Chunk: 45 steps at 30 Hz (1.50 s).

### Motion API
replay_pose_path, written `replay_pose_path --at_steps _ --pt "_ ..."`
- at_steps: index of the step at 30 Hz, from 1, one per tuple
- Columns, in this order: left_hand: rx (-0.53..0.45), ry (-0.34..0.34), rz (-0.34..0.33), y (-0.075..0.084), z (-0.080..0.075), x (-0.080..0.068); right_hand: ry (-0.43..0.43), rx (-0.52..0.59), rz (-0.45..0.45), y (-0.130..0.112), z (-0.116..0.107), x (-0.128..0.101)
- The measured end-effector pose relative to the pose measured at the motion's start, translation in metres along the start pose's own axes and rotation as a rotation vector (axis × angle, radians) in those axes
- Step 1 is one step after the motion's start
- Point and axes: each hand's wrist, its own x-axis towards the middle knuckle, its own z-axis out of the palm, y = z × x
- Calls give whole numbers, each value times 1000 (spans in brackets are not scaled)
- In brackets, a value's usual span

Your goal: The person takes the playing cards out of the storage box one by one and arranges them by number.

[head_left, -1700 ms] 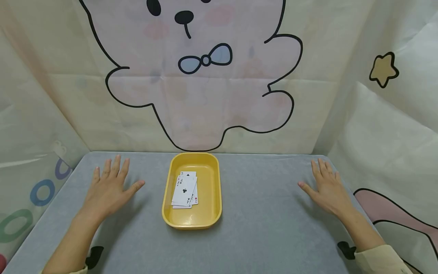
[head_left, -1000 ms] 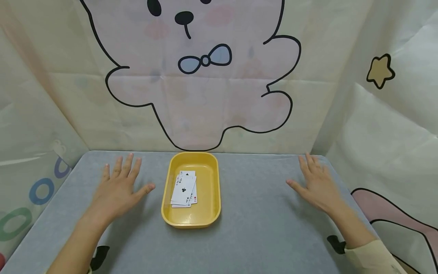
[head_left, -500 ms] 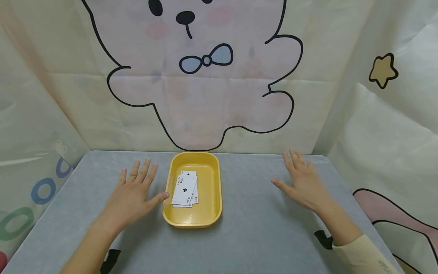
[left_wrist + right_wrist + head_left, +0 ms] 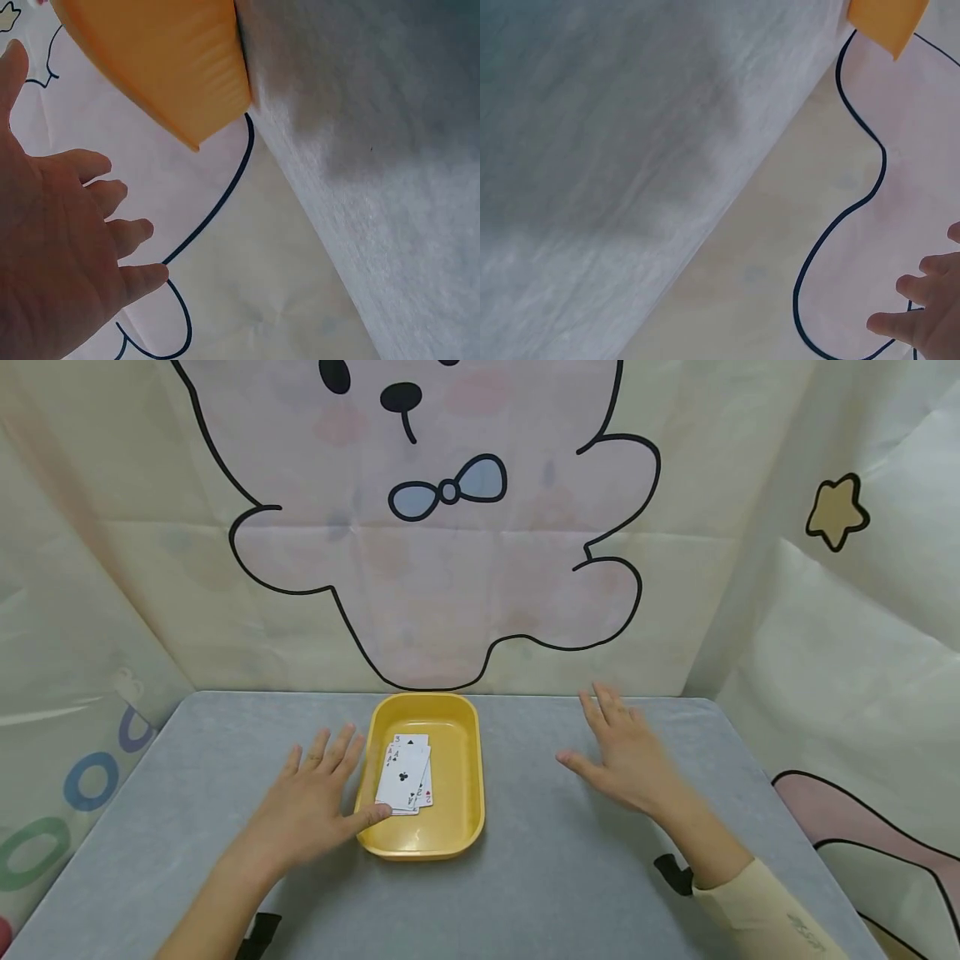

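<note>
The left hand [image 4: 309, 806] is spread above the table [image 4: 540, 885], thumb across the left rim of the tray [image 4: 456, 777] in head view. Overlapping cards [image 4: 402, 774] lie in the tray's left half. The right hand [image 4: 630, 760] is spread, right of the tray. A printed sheet [image 4: 517, 560] stands behind.

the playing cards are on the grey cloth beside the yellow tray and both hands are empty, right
Not quite: the playing cards lie inside the yellow tray, not on the grey cloth beside it; the head view shows this. The left hand and right hand are indeed empty.
</note>
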Motion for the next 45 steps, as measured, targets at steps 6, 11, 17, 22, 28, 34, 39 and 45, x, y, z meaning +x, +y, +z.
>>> replay_pose_path --at_steps 6,11,17,22,28,34,39,45 --pt "-28 -1 5 3 4 -2 -14 17 -14 -16 5 9" --pt "-22 7 29 4 8 -2 -38 46 -19 -32 6 15" --pt "-43 -20 35 4 12 -3 -31 45 -67 -51 11 25" --pt "-65 -66 27 4 16 -3 -50 58 -94 -69 16 35" --pt "-86 -89 16 4 18 -4 -103 64 -101 -92 26 47" --pt "-97 -100 10 3 18 -3 -118 92 -139 -112 40 58" --pt "-99 -99 25 3 19 -2 -135 117 -192 -124 48 63" --pt "-102 -103 31 4 16 -3 -156 125 -231 -142 54 73"
